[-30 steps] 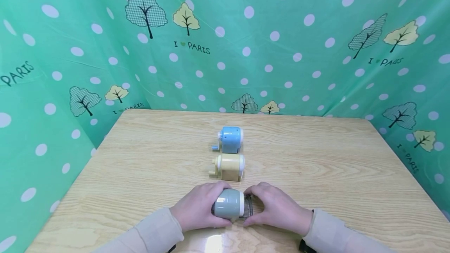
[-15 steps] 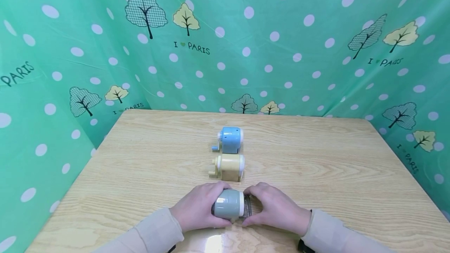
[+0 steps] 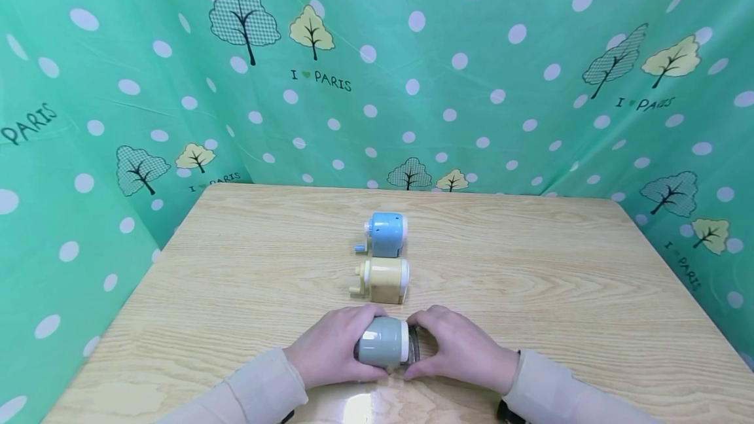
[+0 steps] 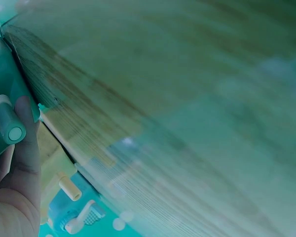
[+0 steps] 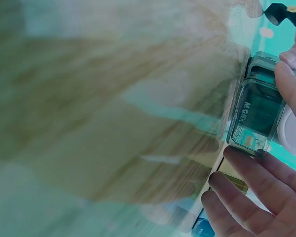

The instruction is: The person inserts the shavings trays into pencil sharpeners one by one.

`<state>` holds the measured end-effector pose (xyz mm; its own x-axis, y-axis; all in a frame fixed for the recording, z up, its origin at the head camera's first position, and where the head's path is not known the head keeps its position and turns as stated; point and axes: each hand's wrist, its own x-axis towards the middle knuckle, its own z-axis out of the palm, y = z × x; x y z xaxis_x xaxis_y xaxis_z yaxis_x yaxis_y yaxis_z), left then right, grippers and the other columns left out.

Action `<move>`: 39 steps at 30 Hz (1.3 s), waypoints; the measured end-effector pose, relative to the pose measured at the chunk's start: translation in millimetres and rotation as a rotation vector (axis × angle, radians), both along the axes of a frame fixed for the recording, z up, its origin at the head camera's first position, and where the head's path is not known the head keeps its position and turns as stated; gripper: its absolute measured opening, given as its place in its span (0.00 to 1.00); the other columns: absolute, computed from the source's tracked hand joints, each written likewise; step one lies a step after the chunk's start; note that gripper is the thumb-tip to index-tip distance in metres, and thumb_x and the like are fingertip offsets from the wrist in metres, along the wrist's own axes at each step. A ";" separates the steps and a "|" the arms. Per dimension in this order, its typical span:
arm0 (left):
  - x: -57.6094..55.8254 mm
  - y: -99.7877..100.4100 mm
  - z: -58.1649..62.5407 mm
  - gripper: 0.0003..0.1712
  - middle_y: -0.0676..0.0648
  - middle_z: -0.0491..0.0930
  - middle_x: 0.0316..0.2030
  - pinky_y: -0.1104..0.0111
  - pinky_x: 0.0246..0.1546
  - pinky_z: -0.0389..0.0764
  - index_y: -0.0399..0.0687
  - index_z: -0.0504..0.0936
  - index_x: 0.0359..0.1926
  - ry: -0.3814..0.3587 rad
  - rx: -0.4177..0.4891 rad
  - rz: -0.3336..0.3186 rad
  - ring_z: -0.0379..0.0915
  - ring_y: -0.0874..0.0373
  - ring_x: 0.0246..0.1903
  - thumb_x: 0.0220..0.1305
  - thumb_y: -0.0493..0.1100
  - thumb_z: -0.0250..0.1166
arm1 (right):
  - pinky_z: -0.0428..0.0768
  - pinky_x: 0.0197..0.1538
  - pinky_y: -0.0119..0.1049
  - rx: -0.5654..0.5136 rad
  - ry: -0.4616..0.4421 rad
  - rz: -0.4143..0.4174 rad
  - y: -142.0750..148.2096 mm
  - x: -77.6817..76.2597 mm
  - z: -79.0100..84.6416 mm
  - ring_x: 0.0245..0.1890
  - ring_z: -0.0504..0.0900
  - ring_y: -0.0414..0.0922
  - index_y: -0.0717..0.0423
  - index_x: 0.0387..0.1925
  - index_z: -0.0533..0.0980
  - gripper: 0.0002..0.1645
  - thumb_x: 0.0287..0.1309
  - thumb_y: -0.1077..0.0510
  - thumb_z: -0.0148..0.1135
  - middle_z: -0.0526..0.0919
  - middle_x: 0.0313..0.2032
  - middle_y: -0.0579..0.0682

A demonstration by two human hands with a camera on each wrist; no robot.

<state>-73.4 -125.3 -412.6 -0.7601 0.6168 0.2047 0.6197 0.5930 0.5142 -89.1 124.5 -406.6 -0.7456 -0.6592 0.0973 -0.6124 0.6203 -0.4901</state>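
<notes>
A grey-green crank pencil sharpener (image 3: 381,343) lies near the front of the table. My left hand (image 3: 330,347) grips its left end, thumb on the near side and fingers over the far side. In the left wrist view its crank handle (image 4: 12,129) stands beside that hand. My right hand (image 3: 462,351) pinches the clear shavings drawer (image 5: 256,116) at the sharpener's right end between thumb and fingers. Part of the drawer sticks out past the white rim; the rest is hidden inside the body.
Behind the hands stands a cream pencil sharpener (image 3: 386,281), and beyond that a blue one (image 3: 386,234). Both have their cranks to the left. A green dotted curtain (image 3: 377,84) surrounds the wooden table (image 3: 530,260) at the back and sides.
My right hand has shifted slightly left with the shavings drawer, so less of the drawer shows outside the sharpener. My left hand and the other two sharpeners have stayed put.
</notes>
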 end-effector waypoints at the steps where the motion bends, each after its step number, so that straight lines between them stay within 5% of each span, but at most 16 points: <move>1: 0.0 0.0 0.0 0.38 0.55 0.81 0.40 0.66 0.40 0.80 0.46 0.74 0.55 0.003 0.001 0.000 0.73 0.67 0.36 0.48 0.61 0.74 | 0.83 0.48 0.43 0.001 0.000 0.000 -0.1 -0.1 -0.1 0.42 0.81 0.41 0.58 0.50 0.81 0.46 0.39 0.26 0.68 0.85 0.43 0.48; 39: -0.1 0.4 -0.2 0.38 0.55 0.80 0.40 0.66 0.39 0.80 0.46 0.73 0.55 0.002 0.015 -0.005 0.73 0.68 0.36 0.49 0.62 0.74 | 0.81 0.53 0.44 -0.011 -0.063 0.013 0.8 -2.7 0.2 0.47 0.80 0.43 0.60 0.54 0.80 0.52 0.33 0.27 0.71 0.85 0.47 0.49</move>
<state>-73.5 -124.9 -412.8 -0.7564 0.6176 0.2155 0.6237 0.5817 0.5221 -91.8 125.3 -406.4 -0.7422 -0.6677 0.0579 -0.5880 0.6072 -0.5343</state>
